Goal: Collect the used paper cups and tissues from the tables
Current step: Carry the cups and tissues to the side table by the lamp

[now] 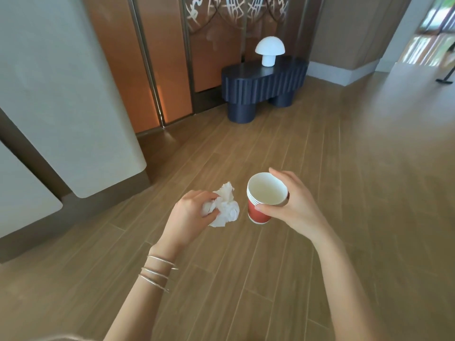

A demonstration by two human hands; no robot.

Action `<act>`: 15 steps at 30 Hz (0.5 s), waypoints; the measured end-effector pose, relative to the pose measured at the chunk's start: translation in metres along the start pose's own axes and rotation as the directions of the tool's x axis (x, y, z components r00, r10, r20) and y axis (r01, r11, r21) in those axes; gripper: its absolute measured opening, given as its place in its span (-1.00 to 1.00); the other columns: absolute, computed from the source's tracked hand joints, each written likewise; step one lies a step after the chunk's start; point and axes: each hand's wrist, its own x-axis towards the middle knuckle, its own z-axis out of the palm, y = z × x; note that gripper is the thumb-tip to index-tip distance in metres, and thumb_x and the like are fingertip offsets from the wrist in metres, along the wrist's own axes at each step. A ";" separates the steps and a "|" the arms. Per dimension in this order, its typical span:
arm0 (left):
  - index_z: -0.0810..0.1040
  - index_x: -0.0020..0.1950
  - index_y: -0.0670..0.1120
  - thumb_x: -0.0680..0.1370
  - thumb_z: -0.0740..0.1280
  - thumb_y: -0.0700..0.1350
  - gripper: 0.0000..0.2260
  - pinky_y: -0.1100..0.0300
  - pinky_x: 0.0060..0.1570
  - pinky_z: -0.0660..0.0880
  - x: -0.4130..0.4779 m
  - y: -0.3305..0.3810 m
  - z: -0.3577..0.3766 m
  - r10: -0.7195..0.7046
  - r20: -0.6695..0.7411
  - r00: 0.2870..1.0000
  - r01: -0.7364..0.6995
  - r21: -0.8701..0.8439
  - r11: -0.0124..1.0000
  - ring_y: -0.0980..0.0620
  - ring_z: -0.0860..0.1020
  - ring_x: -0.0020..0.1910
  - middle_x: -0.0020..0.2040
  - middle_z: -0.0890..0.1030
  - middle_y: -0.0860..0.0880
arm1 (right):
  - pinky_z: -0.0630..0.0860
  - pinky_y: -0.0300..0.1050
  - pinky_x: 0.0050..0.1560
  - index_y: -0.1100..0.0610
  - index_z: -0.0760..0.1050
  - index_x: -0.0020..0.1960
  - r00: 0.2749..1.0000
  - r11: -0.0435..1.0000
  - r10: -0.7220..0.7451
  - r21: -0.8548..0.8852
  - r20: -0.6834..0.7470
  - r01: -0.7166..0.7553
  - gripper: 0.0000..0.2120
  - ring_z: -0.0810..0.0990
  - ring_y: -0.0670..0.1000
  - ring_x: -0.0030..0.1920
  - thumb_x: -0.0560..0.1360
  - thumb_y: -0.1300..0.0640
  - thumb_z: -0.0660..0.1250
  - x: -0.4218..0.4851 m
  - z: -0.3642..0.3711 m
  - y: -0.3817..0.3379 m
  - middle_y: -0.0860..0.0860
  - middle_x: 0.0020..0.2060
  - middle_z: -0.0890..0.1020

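Observation:
My left hand [190, 211] grips a crumpled wad of white tissues [226, 207], held out over the wooden floor. Just to its right, my right hand [293, 204] holds a stack of red paper cups [264, 196] with white insides, upright, thumb on the red wall and fingers around the far rim. The top cup looks empty. The tissues and cups are a small gap apart. Silver bangles circle my left wrist.
A dark blue fluted low table [263, 82] stands ahead by the wall, with a white mushroom lamp [269, 51] on it. Orange wall panels [167, 70] rise behind it. A pale rounded counter or partition [73, 107] fills the left. Wooden floor [344, 168] stretches ahead and right.

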 end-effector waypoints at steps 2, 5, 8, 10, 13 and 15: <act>0.62 -0.01 -0.09 0.37 0.48 -0.19 -0.79 0.21 -0.20 0.40 0.024 -0.007 0.012 -0.017 -0.002 1.000 0.017 -0.003 1.000 -0.01 0.53 -0.16 -0.13 0.63 0.02 | 0.27 -0.55 0.02 -0.04 0.25 0.41 1.000 1.000 -0.001 0.002 0.010 0.001 -0.20 0.32 -0.31 0.18 0.25 -0.02 0.53 0.028 -0.004 0.011 -0.23 0.24 0.35; 0.62 -0.02 -0.08 0.36 0.48 -0.20 -0.79 0.18 -0.20 0.44 0.056 -0.018 0.032 -0.050 0.009 0.999 0.050 -0.011 0.999 0.00 0.53 -0.16 -0.14 0.62 0.04 | 0.22 -0.64 0.01 -0.05 0.26 0.41 0.999 1.000 0.002 0.009 0.040 -0.003 -0.20 0.31 -0.34 0.17 0.25 -0.03 0.53 0.064 -0.007 0.031 -0.25 0.23 0.34; 0.62 -0.01 -0.09 0.36 0.48 -0.20 -0.78 0.12 -0.20 0.49 0.091 -0.035 0.053 -0.062 0.028 0.998 0.062 -0.021 0.998 -0.02 0.53 -0.15 -0.15 0.62 0.03 | 0.22 -0.63 0.01 -0.04 0.26 0.41 0.998 1.000 0.022 0.007 0.054 -0.022 -0.20 0.31 -0.34 0.16 0.25 -0.03 0.53 0.103 -0.005 0.054 -0.25 0.24 0.34; 0.62 0.01 -0.09 0.37 0.47 -0.20 -0.78 0.13 -0.19 0.48 0.118 -0.050 0.067 -0.064 0.044 0.997 0.065 -0.006 0.998 -0.02 0.53 -0.13 -0.13 0.62 0.02 | 0.24 -0.62 0.01 -0.05 0.26 0.41 0.997 0.999 0.033 0.008 0.064 -0.034 -0.20 0.31 -0.34 0.16 0.25 -0.02 0.53 0.133 -0.002 0.069 -0.25 0.23 0.34; 0.61 0.02 -0.09 0.39 0.46 -0.19 -0.78 0.09 -0.20 0.50 0.165 -0.072 0.084 -0.065 0.048 0.997 0.065 -0.002 0.998 -0.03 0.53 -0.14 -0.13 0.62 0.02 | 0.27 -0.59 0.00 -0.06 0.26 0.40 0.997 0.999 0.036 0.021 0.066 -0.037 -0.20 0.33 -0.33 0.17 0.25 -0.03 0.53 0.185 0.000 0.088 -0.26 0.23 0.34; 0.62 0.00 -0.09 0.38 0.47 -0.19 -0.79 0.06 -0.21 0.51 0.201 -0.091 0.094 -0.068 0.036 0.997 0.068 -0.004 0.998 -0.05 0.54 -0.15 -0.14 0.63 0.00 | 0.29 -0.54 0.00 -0.06 0.26 0.40 0.998 0.999 0.036 0.014 0.057 -0.036 -0.20 0.34 -0.29 0.19 0.25 -0.03 0.53 0.228 0.000 0.099 -0.25 0.24 0.34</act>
